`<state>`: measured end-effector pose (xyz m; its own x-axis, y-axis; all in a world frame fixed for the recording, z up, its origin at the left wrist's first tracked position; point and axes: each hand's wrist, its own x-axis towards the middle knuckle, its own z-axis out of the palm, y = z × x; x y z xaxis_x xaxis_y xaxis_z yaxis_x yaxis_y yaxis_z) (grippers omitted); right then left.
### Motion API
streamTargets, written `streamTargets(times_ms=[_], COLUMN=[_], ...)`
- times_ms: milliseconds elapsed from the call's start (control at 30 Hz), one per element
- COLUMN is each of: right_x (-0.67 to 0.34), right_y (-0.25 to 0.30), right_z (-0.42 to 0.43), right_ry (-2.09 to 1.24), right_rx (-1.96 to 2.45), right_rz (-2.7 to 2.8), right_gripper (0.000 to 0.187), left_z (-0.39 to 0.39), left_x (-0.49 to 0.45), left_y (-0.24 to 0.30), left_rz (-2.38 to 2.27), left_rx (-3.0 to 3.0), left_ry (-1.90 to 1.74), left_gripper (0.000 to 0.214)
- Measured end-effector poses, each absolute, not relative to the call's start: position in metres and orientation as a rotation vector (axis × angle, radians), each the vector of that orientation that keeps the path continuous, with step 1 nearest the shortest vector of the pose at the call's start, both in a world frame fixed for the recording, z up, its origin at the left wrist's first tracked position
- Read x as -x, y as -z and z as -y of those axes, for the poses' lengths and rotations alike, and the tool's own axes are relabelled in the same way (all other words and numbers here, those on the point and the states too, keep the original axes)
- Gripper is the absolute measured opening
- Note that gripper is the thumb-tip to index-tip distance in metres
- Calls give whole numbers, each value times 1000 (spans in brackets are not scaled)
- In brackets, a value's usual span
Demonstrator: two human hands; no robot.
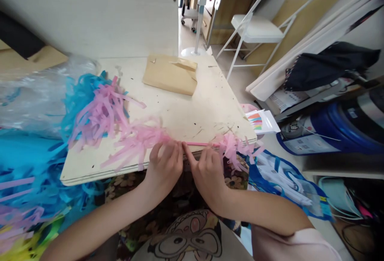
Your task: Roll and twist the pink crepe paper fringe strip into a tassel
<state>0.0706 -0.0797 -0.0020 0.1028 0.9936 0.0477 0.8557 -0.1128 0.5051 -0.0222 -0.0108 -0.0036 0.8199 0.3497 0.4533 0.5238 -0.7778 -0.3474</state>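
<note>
A pink fringed paper streamer (147, 133) lies along the near edge of the board, fluffy at both ends with a thin twisted middle between my hands. My left hand (166, 165) is closed on the streamer near its left tuft, fingers curled over the board's edge. Closed as well, my right hand (208, 169) grips the twisted part, its thumb and forefinger close to my left hand. The right tuft (229, 147) spreads out beyond my right hand. A pile of pink fringe (102, 109) and blue fringe (79, 89) rests on the board's left side.
The pale board (180, 113) carries a brown paper envelope (171, 75). Clear plastic wrap (36, 97) and blue fringes (36, 161) crowd the left. A white folding chair (258, 29), a blue bin (318, 125) and a blue-edged bag (285, 181) stand right.
</note>
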Motion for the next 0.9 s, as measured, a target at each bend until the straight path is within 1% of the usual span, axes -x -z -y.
streamTargets(times_ms=[133,367,633,767,900], right_x=[-65,-74,-101,-111,-121], right_y=[-3,-7,4,12,19], right_z=[71,76,92,95,98], right_ry=[-356,-451,-787,-948,-1126], right_rx=[-2123,-2069,-2133,-2164,-2145], right_rz=[-1778,-1800,-1908,-2027,-2166], right_gripper=[57,48,36,30,23], left_z=[11,11,10,7,1], left_x=[25,30,27,23,23], left_y=[4,8,10,8,4], left_rz=[649,670,665,687,654], left_rx=[2574,2589,2573,2603,2668], left_ry=[518,538,548,557,619], left_gripper=[28,27,24,16,19])
